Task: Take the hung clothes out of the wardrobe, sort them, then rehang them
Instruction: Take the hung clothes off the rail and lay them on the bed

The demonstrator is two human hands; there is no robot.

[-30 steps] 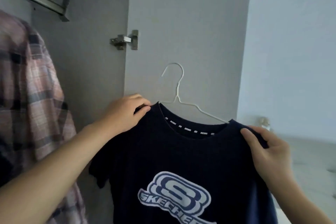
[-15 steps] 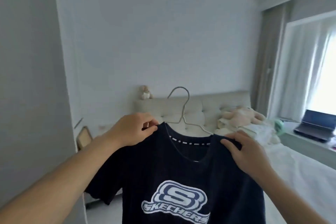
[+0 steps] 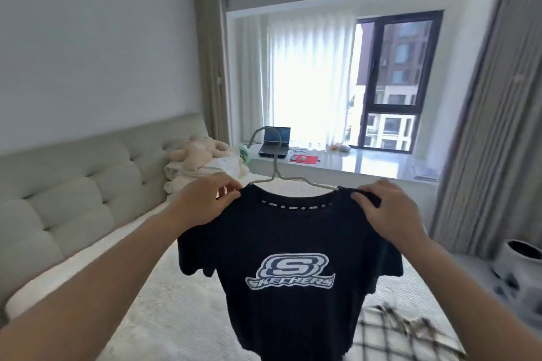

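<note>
Our left hand (image 3: 205, 199) and right hand (image 3: 390, 208) each pinch a shoulder of the navy T-shirt (image 3: 289, 267), held up on its wire hanger (image 3: 275, 161) above the bed (image 3: 181, 302). We judge it light and floppy, so we'd grip shoulders with the hanger, else it slips off.

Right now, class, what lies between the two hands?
In the head view, the T-shirt's neckline and wire hanger span between left hand and right hand.
</note>
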